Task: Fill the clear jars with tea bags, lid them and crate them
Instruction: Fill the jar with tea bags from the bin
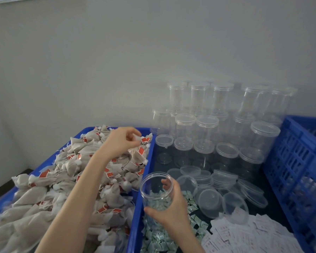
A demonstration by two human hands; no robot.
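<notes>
Clearly the work is at an early stage: the open jar held by the right hand has no tea bags in it yet, only small green-and-white packets showing through its clear wall, whether inside it or behind it I cannot tell. The right hand's fingers are curled round the jar, which is tilted with its mouth toward the blue bin of tea bags. The left hand reaches over that heap and pinches one tea bag at its top between thumb and fingertips. So filling, lidding and crating of this jar all seem still to come. The second blue tray holds a stack of lidded empty jars at the back, loose lids in the middle, green packets and white paper slips in front. At far right stands a blue crate; its contents are too blurred to name.
</notes>
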